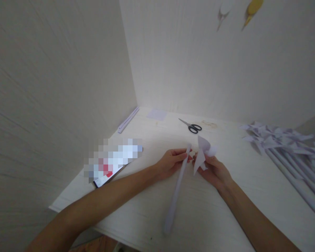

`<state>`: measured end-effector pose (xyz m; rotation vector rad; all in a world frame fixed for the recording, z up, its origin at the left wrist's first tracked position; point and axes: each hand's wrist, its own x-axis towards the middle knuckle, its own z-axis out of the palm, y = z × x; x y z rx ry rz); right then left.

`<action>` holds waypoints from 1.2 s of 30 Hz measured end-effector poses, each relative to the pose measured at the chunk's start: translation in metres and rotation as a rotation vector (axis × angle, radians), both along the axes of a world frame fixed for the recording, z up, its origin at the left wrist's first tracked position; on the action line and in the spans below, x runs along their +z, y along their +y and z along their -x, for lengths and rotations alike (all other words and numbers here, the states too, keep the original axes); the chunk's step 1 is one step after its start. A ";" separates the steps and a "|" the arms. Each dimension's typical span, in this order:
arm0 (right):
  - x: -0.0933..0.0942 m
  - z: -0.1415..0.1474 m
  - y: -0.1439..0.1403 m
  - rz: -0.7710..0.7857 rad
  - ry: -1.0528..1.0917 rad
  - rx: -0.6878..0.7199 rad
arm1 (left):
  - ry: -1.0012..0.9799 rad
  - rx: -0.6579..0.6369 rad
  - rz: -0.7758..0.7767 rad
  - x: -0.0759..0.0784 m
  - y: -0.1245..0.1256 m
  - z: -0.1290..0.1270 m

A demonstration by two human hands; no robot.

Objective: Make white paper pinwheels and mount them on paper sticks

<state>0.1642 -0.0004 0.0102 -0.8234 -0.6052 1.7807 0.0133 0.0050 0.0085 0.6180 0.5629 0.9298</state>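
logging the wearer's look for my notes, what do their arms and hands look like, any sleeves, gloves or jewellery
Both forearms are bare up to the picture's lower edge: no sleeves show. The left hand and the right hand wear no gloves, and no ring, watch or bracelet is visible. The fingernails are too small to tell whether they are painted.

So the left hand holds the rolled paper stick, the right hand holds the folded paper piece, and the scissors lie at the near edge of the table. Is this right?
Not quite. The head view shows the scissors lying at the far side of the table, near the wall. The rest holds: left hand holds the rolled paper stick, right hand the folded paper piece.
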 end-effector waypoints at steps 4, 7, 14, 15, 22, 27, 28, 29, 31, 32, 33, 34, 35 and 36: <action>-0.002 -0.001 0.000 0.033 0.040 -0.009 | -0.011 -0.015 -0.012 0.000 0.000 0.000; -0.004 -0.001 0.000 0.046 0.049 0.001 | -0.004 -0.026 -0.024 0.001 -0.001 0.000; -0.007 -0.001 0.001 0.026 0.065 0.027 | 0.006 -0.030 -0.043 0.004 -0.002 0.000; -0.007 -0.001 0.001 0.026 0.067 0.022 | 0.007 -0.027 -0.040 0.004 -0.002 0.000; -0.006 -0.002 0.001 0.047 0.048 0.005 | 0.005 -0.025 -0.026 0.006 -0.002 0.000; -0.004 0.000 0.000 0.051 0.026 -0.014 | 0.036 -0.010 0.001 0.008 -0.003 0.000; -0.003 0.000 0.000 0.049 0.027 -0.019 | 0.038 -0.016 -0.002 0.008 -0.003 0.000; -0.003 0.001 0.000 0.048 0.029 -0.024 | 0.038 -0.020 -0.006 0.008 -0.003 0.000; -0.001 0.001 0.000 0.045 0.030 -0.025 | 0.036 -0.026 -0.010 0.007 -0.003 0.000; -0.001 0.001 -0.001 0.046 0.028 -0.024 | 0.034 -0.026 -0.011 0.007 -0.003 0.000; 0.000 0.001 -0.001 0.050 0.025 -0.024 | 0.033 -0.028 -0.012 0.006 -0.003 0.000; 0.000 0.001 -0.001 0.053 0.023 -0.027 | 0.033 -0.028 -0.012 0.006 -0.003 0.000; 0.001 0.001 -0.002 0.056 0.021 -0.031 | 0.035 -0.026 -0.011 0.006 -0.003 0.000; 0.001 0.002 -0.002 0.058 0.023 -0.037 | 0.038 -0.024 -0.010 0.006 -0.002 0.000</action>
